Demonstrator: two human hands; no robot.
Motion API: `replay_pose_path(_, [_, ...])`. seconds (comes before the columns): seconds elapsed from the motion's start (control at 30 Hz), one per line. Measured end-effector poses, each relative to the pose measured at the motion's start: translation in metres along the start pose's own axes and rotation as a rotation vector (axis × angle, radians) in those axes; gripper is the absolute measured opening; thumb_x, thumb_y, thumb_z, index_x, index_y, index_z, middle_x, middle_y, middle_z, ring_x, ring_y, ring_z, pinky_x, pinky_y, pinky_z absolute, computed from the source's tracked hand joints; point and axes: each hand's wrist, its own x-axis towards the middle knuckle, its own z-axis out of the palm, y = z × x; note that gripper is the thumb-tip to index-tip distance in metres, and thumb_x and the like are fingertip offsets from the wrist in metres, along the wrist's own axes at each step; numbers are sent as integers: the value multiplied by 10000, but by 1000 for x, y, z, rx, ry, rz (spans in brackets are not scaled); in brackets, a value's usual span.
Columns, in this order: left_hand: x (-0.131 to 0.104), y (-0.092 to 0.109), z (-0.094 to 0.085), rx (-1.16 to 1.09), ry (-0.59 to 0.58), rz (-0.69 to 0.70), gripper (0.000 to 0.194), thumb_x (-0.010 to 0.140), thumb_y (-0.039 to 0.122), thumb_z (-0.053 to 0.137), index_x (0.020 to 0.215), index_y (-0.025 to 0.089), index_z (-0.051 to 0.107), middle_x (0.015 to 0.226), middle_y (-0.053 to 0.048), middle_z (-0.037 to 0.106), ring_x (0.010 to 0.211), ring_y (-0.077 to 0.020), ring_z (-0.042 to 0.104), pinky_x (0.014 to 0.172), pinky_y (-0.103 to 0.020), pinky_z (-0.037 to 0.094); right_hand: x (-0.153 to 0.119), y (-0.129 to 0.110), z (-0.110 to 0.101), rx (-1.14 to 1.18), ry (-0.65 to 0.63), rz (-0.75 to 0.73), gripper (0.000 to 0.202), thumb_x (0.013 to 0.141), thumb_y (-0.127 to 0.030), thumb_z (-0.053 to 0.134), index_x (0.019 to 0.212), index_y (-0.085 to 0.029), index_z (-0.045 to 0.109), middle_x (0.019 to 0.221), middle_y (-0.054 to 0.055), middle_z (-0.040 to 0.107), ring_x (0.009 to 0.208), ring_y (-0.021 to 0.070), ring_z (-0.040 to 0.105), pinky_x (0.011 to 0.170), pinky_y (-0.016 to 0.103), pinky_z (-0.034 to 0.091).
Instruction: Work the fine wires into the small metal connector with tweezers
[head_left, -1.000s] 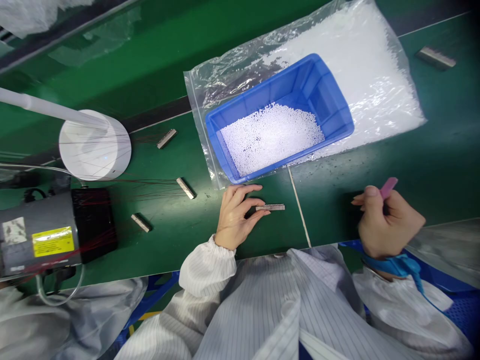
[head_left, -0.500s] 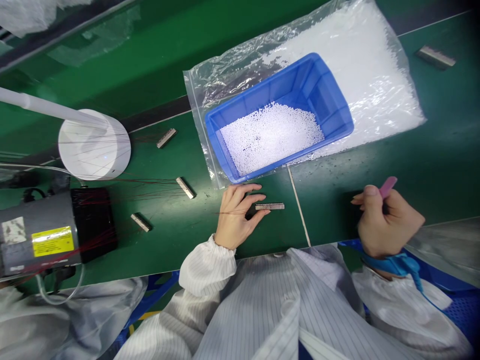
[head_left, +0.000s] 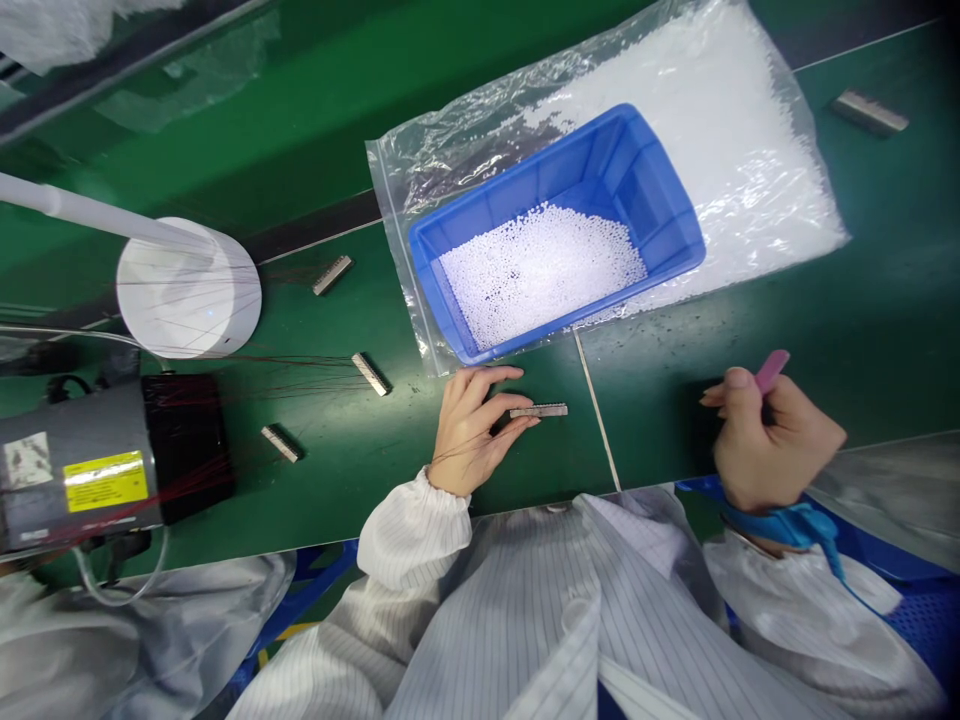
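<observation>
My left hand (head_left: 471, 430) pinches one end of a small silver connector-like strip (head_left: 547, 410) between thumb and forefinger, its other fingers loosely curled. Thin dark wires trail from the strip's end back across the hand. Over on the right, my right hand (head_left: 772, 435) is closed around a pink flat-ended tool (head_left: 772, 370), most of which the fingers hide. Just beyond my left hand stands a blue bin (head_left: 660, 200) partly filled with white beads (head_left: 540, 275).
Under the bin lies a clear bag (head_left: 780, 180) of white beads. More strips rest leftward (head_left: 370, 374), (head_left: 280, 443), (head_left: 332, 275), near a white lamp base (head_left: 172, 320) and a grey-black machine (head_left: 112, 460). Another metal piece (head_left: 870, 112) lies far right.
The strip in my left hand has turned slightly, and its wires now spread lower over the hand. My right hand has shifted a little left with the pink tool.
</observation>
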Motion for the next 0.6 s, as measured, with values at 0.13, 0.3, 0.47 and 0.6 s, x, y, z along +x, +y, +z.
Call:
replay_pose_path(0.13, [0, -1, 0, -4, -14, -1, 81, 832, 250, 666, 903, 225, 638, 1095, -35, 620, 980, -203, 508, 859, -400, 428, 0, 0, 0, -8, -3, -3, 289, 864, -360, 547, 677, -171, 662, 597, 19, 632, 545, 160, 575, 544, 272, 416])
replay_pose_path(0.3, [0, 0, 0, 0, -7, -1, 84, 824, 235, 676, 897, 219, 637, 1092, -37, 621, 978, -204, 506, 853, -399, 428, 0, -1, -1, 0, -5, -3, 294, 869, -353, 545, 674, -165, 659, 603, 26, 633, 546, 156, 571, 542, 270, 413])
replay_pose_path(0.47, [0, 1, 0, 8, -10, -3, 79, 829, 238, 670, 897, 218, 634, 1088, -37, 622, 971, -204, 507, 851, -403, 428, 0, -1, 0, 3, -3, -11, 285, 866, -346, 550, 672, -167, 659, 596, 22, 630, 552, 159, 575, 546, 271, 416])
replay_pose_path(0.6, [-1, 0, 1, 18, -18, 31, 89, 838, 237, 659, 917, 212, 627, 1087, -44, 623, 951, -200, 501, 835, -395, 444, 1, -1, -1, 3, -2, -19, 281, 864, -345, 550, 675, -169, 660, 600, 21, 633, 550, 159, 575, 541, 270, 414])
